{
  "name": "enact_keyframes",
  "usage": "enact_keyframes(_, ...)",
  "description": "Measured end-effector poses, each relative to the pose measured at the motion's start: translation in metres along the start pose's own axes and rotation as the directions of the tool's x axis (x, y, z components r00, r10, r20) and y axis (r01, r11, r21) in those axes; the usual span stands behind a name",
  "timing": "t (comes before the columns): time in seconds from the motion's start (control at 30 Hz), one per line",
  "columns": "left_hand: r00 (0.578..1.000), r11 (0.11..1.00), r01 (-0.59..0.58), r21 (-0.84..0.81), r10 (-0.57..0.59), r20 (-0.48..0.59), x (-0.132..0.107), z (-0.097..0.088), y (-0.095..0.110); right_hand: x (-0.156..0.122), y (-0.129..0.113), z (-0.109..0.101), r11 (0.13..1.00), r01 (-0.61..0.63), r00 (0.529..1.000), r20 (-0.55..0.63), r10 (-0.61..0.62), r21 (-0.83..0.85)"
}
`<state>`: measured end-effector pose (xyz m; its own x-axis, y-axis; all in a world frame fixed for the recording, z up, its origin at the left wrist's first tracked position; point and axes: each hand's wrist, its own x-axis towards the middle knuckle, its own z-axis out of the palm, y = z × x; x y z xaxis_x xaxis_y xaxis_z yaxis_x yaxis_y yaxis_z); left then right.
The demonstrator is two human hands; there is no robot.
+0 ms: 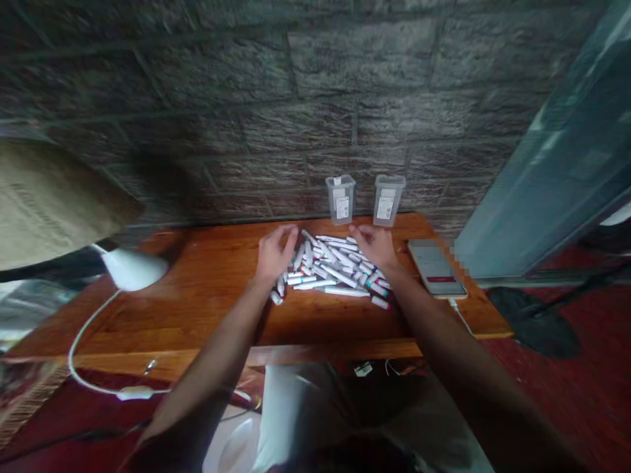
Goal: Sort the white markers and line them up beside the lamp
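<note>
Dozens of white markers [340, 266] lay in a loose heap on the wooden table [211, 295], pointing every which way, some with coloured ends. The left hand [276, 253] was at the left edge of the heap, and the right hand [377, 246] was at its far right side. Each grip looked loosely spread, with no marker visibly pinched; whether the fingertips touched the nearest ones could not be told. Behind the heap, near the block wall [296, 131], two clear containers [340, 203] stood upright, a gap between them, each bearing a printed label.

Judging by how the hands flanked the heap, the step in hand was gathering or sorting through the loose markers. The next move seemed to call for thumb and fingers to close on one barrel or a small bunch, easing it out without dragging the crossed ones along. A flat-screen device [431, 263] lay beyond the right forearm with a cable [462, 316] at its near edge, and a lamp [135, 270] stood well to the left.
</note>
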<state>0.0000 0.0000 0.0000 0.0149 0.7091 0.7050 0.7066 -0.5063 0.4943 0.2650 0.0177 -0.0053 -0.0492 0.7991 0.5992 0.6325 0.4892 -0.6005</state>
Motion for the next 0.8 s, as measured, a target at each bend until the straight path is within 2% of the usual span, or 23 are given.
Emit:
enact_keyframes(0.23, 0.998, 0.999, 0.036, -0.007, -0.036, -0.051, 0.0001, -0.0025, -0.0006, 0.0028, -0.0023, -0.0095, 0.999, -0.048, 0.996, -0.071, 0.046, -0.024)
enact_keyframes(0.6, 0.997, 0.997, 0.021, -0.074, -0.027, -0.070, -0.0009, 0.0001, -0.0036, 0.0008, -0.0010, -0.0058, 0.998, -0.066, 0.996, -0.053, 0.067, 0.022)
enact_keyframes(0.8, 0.996, 0.993, 0.055, -0.104, -0.062, -0.061, -0.0021, 0.0025, -0.0024, 0.0015, 0.0014, -0.0017, 0.991, -0.106, 0.993, -0.051, 0.110, 0.079)
